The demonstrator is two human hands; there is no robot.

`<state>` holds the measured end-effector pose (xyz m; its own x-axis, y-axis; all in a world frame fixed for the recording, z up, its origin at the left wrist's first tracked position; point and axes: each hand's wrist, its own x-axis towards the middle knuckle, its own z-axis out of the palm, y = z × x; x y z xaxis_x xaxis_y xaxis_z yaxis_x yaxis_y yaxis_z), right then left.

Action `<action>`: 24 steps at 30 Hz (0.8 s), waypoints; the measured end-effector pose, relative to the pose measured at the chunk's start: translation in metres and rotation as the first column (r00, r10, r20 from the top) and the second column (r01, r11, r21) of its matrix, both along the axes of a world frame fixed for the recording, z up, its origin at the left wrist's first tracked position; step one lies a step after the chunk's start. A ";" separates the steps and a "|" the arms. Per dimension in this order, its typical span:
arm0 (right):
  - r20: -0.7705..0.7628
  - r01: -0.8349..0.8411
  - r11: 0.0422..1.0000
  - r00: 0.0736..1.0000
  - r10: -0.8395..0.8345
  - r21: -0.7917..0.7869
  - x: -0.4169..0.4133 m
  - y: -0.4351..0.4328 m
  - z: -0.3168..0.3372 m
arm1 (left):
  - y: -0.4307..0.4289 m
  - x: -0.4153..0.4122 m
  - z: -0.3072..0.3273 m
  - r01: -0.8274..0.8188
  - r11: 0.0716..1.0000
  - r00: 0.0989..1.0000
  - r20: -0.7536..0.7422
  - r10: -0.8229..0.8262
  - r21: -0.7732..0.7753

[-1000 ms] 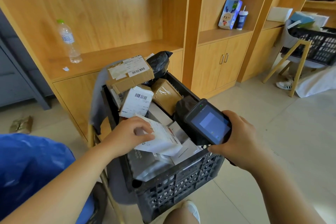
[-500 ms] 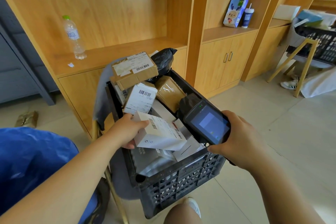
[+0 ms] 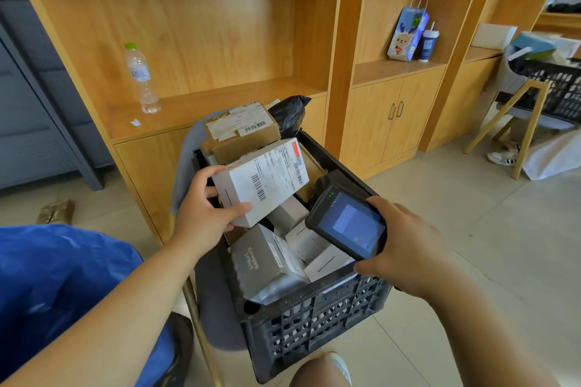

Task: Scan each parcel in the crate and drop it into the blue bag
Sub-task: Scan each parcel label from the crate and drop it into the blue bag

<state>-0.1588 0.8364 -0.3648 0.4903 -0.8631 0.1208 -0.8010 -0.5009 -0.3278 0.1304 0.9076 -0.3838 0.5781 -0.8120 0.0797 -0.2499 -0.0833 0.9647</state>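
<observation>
Nearest the wearer, the black crate (image 3: 314, 320) sits on a grey chair, its near wall almost against the knee, and the blue bag (image 3: 63, 286) slumps open just off the crate's left side. Above the crate's near right corner the right hand (image 3: 405, 248) is wrapped around a handheld scanner (image 3: 345, 223), screen lit and facing up. Over the left edge, the left hand (image 3: 207, 214) is clamped on a white parcel (image 3: 261, 182), thumb under its near end, fingers curled on the far side, lifted clear of the pile with its label up. To scan cleanly, I'd say the barcode should stay uncovered by the thumb and be tilted toward the scanner's nose, held steady, before swinging left to the bag. Grey and white boxes lie loose beneath; a brown parcel (image 3: 242, 129) and a black pouch (image 3: 289, 113) are heaped at the far edge and could slide. Beyond, a water bottle (image 3: 141, 78) stands on the wooden shelf (image 3: 220, 97).
</observation>
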 end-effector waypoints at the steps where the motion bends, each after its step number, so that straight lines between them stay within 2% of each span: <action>1: -0.021 -0.020 1.000 1.000 0.020 -0.005 0.002 0.002 0.002 | 0.002 -0.001 0.001 -0.012 1.000 0.999 0.033 0.013 -0.017; 4: -0.051 -0.060 0.998 0.997 0.060 -0.017 0.007 0.006 0.006 | 0.007 -0.001 0.000 -0.035 0.998 0.994 0.104 0.039 -0.045; 14: -0.111 -0.066 0.997 0.992 0.062 -0.033 0.010 0.019 0.013 | 0.022 0.005 -0.003 -0.038 0.994 0.989 0.137 0.051 -0.098; 19: -0.055 -0.057 0.996 0.997 0.054 -0.062 0.018 0.026 0.014 | 0.038 0.009 0.000 -0.035 0.988 0.995 0.091 0.049 -0.148; 24: 0.056 -0.101 0.992 0.993 0.105 -0.079 0.046 0.037 0.014 | 0.088 0.027 -0.010 -0.125 0.973 0.992 -0.045 0.119 -0.194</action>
<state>-0.1132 0.8738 -0.3509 0.5659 -0.7956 0.2162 -0.7239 -0.6050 -0.3316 0.1576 0.9960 -0.3935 0.6769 -0.7056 0.2099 -0.2173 0.0809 0.9727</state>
